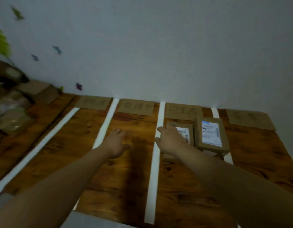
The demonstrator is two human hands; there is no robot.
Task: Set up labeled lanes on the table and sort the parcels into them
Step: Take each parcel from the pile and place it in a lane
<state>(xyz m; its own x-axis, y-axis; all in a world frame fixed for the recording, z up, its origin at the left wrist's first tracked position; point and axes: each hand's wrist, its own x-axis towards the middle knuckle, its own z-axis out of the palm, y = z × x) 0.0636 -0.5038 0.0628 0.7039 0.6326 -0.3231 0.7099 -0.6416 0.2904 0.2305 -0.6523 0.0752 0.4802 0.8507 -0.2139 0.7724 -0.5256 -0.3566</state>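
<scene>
White tape strips [153,162] split the wooden table [126,178] into lanes. A hand-lettered cardboard label [183,111] heads each lane along the wall. In the third lane lie two brown parcels with white shipping labels: a flat one [185,131] and a thicker one [211,134] to its right. My right hand [171,139] reaches over the flat parcel's left edge with fingers spread; whether it touches is unclear. Over the second lane, my left hand [117,142] hovers with fingers relaxed, holding nothing.
A pile of brown and wrapped parcels [12,112] sits at the far left, beyond the first lane. Behind the table stands a white wall with small leaf stickers [57,49]. The fourth lane's label [249,119] lies at the back right corner.
</scene>
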